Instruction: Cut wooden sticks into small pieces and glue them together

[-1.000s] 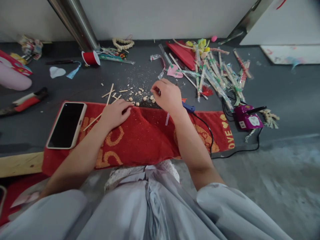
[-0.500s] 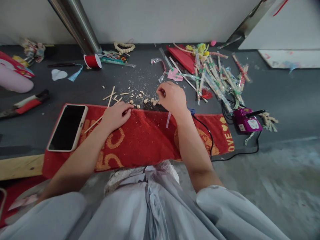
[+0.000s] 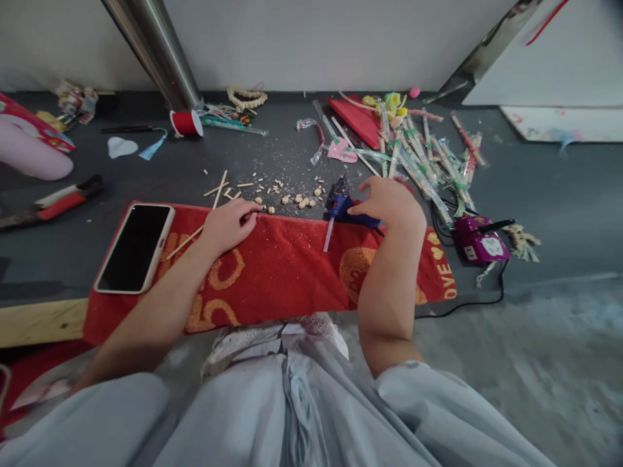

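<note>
My left hand point(image 3: 226, 226) rests on the near red towel point(image 3: 292, 272), at its far edge. Its fingers are curled and pressed together, with a dark spot between the fingertips; what they hold, if anything, is too small to make out. A thin wooden stick point(image 3: 185, 242) passes beneath this hand. Beside the fingertips lie cut wooden bits point(image 3: 304, 202). My right hand point(image 3: 389, 204) hovers over the handle side of a blue glue gun point(image 3: 339, 202), thumb and fingers apart, with nothing held. A clear glue stick point(image 3: 329, 235) sticks out of the gun toward me.
A phone point(image 3: 134, 248) lies on the towel's left end. Red-handled pliers point(image 3: 58, 204) and a spool of red ribbon point(image 3: 185, 123) are at left. Wrapped sticks point(image 3: 418, 152) are heaped at back right, near a purple plug box point(image 3: 481, 237) with a black cord.
My right hand has moved right, away from the wooden bits, and its fingers have spread. The glue gun now shows. My left hand stays almost in place.
</note>
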### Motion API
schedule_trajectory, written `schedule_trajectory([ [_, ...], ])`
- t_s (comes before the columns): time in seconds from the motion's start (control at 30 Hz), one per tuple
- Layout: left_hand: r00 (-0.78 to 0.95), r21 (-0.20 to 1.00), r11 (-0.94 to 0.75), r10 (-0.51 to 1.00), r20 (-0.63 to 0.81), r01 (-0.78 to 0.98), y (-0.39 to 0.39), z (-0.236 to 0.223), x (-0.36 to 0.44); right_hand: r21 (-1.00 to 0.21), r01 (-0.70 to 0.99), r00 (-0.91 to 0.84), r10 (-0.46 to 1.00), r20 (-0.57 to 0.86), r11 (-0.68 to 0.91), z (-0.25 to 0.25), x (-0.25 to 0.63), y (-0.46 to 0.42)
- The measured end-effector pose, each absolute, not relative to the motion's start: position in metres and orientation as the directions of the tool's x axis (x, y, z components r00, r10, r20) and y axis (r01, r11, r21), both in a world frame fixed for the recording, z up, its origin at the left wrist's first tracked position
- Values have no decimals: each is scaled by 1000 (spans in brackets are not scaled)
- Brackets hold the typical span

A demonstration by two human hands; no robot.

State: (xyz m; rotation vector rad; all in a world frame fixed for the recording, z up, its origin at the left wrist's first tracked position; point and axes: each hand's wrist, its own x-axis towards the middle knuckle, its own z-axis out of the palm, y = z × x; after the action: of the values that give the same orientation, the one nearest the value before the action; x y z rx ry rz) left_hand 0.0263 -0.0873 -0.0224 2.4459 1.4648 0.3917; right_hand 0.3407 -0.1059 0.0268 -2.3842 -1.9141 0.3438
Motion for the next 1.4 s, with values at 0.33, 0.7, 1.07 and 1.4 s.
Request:
schedule_trajectory([
  [0.33,443,370,-442,892,87,817,-85,-23,27,62,975,220,916,-336,-212,28,326,-101],
  [0.7,448,382,-443,890,83,811,-86,-22,26,22,996,94,968,-231,-92,24,330,-102],
  [1.07,455,342,-451,888,75,824,-85,-24,24,-3,978,203,953,-226,-209,23,333,-102],
  [1.4,452,345,-445,890,63,827,-84,-22,25,-106,963,236,965,-113,-248,24,322,-100],
])
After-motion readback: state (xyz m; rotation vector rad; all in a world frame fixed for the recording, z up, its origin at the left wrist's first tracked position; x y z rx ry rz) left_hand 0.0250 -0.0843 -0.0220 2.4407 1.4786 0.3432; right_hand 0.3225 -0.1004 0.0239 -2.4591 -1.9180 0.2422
